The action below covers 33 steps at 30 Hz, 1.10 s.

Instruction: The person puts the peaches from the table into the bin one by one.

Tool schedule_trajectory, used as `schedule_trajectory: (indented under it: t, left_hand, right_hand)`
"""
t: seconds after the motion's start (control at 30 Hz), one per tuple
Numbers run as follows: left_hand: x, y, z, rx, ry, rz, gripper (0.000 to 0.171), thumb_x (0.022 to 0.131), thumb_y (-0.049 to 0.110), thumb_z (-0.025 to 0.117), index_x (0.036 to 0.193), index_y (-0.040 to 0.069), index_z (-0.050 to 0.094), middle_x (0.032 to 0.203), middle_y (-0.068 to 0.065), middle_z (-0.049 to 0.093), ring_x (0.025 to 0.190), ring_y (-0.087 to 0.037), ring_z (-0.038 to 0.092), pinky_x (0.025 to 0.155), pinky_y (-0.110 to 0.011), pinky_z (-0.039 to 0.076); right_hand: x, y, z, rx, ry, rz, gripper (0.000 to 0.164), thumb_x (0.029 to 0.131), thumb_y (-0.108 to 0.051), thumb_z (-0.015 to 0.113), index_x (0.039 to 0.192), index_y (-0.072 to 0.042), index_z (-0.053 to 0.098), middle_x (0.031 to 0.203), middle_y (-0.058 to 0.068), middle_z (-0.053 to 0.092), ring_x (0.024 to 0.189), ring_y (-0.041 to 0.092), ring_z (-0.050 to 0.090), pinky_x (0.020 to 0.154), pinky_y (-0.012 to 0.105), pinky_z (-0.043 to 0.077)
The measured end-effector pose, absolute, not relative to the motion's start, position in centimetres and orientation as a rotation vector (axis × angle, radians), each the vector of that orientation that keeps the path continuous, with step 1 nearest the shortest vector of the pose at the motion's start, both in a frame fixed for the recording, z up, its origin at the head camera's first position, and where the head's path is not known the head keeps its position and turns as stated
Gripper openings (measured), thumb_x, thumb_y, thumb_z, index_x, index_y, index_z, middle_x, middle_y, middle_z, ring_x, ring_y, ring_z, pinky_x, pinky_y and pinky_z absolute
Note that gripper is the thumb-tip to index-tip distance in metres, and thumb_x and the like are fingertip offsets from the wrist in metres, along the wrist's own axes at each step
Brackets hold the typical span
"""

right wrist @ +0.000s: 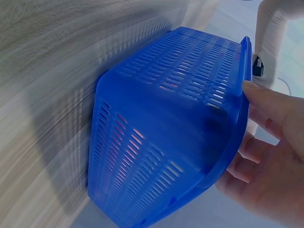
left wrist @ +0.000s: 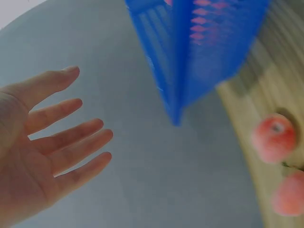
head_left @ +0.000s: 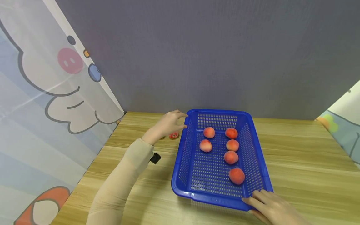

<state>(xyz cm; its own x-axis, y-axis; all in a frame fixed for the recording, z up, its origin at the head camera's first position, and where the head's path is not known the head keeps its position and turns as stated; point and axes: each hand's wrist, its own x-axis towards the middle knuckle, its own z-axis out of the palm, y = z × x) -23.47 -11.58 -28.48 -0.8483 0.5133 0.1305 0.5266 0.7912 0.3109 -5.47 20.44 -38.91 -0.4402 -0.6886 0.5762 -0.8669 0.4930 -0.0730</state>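
A blue plastic basket (head_left: 180,162) with slotted walls stands on the wooden table, several red-orange peaches (head_left: 231,157) lying on its floor in two loose rows. At its near right corner my right hand (head_left: 270,206) grips the rim, the thumb outside and the fingers over the inner side, as the right wrist view shows. My left hand (head_left: 166,123) is beside the far left corner, fingertips near the rim. In the left wrist view its fingers (left wrist: 78,142) are spread and hold nothing, apart from the basket wall (left wrist: 213,52).
Left of the basket, partly behind my left forearm, a peach (head_left: 174,135) lies on the table; the left wrist view shows two there, one peach (left wrist: 275,137) above another (left wrist: 290,194). A grey wall (head_left: 197,56) rises behind the table, with a cartoon-printed sheet (head_left: 42,103) at left.
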Motion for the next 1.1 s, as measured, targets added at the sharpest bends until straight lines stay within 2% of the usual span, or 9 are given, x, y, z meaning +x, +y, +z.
schedule_trajectory:
  t: [0.2, 0.7, 0.83, 1.0, 1.07, 1.1]
  left_hand:
    - [-24.3, -13.5, -30.3, -0.819, -2.912, -0.644, 0.042, 0.082, 0.020, 0.062, 0.119, 0.002, 0.054, 0.114, -0.015, 0.055, 0.100, -0.030, 0.052, 0.084, -0.039, 0.044]
    - [-25.3, -16.6, -33.3, -0.570, -2.948, -0.661, 0.042, 0.081, 0.016, 0.062, 0.120, 0.002, 0.053, 0.122, -0.021, 0.049, 0.105, -0.035, 0.051, 0.086, -0.044, 0.043]
    - [-25.6, -17.7, -34.4, -0.520, -2.948, -0.694, 0.042, 0.081, 0.014, 0.061, 0.120, 0.001, 0.053, 0.123, -0.022, 0.047, 0.101, -0.034, 0.054, 0.087, -0.045, 0.042]
    - [-25.9, -19.1, -35.9, -0.479, -2.966, -0.737, 0.044, 0.082, 0.016, 0.061, 0.121, -0.001, 0.051, 0.123, -0.025, 0.045, 0.104, -0.037, 0.051, 0.088, -0.048, 0.040]
    - [-26.1, -19.6, -36.5, -0.477, -2.967, -0.730, 0.043, 0.082, 0.015, 0.061, 0.121, -0.002, 0.051, 0.122, -0.026, 0.046, 0.103, -0.038, 0.050, 0.086, -0.048, 0.041]
    - [-26.2, -19.8, -36.8, -0.471, -2.972, -0.734, 0.043, 0.082, 0.014, 0.060, 0.121, -0.002, 0.050, 0.122, -0.026, 0.045, 0.097, -0.038, 0.053, 0.085, -0.047, 0.041]
  right_hand:
    - [-5.4, 20.4, -38.9, 1.263, -2.258, 0.506, 0.029, 0.091, -0.037, 0.042, 0.089, -0.017, 0.062, 0.079, -0.016, 0.044, 0.066, -0.001, 0.038, 0.055, 0.010, 0.029]
    - [-5.4, 20.3, -39.0, 1.266, -2.234, 0.523, 0.030, 0.091, -0.037, 0.042, 0.088, -0.016, 0.063, 0.078, -0.015, 0.043, 0.065, -0.001, 0.038, 0.054, 0.009, 0.028]
    - [-5.4, 20.3, -39.0, 1.260, -2.238, 0.528, 0.030, 0.091, -0.037, 0.042, 0.088, -0.016, 0.063, 0.078, -0.015, 0.043, 0.065, -0.001, 0.037, 0.054, 0.009, 0.028]
    - [-5.4, 20.3, -39.1, 1.256, -2.230, 0.523, 0.031, 0.091, -0.038, 0.041, 0.087, -0.016, 0.063, 0.077, -0.015, 0.042, 0.065, -0.001, 0.037, 0.054, 0.008, 0.026]
    - [-5.4, 20.3, -39.1, 1.258, -2.226, 0.520, 0.031, 0.091, -0.038, 0.041, 0.087, -0.016, 0.063, 0.077, -0.015, 0.042, 0.065, -0.001, 0.037, 0.054, 0.008, 0.027]
    - [-5.4, 20.3, -39.1, 1.261, -2.226, 0.520, 0.031, 0.091, -0.038, 0.041, 0.088, -0.016, 0.063, 0.077, -0.015, 0.042, 0.064, -0.001, 0.037, 0.053, 0.008, 0.026]
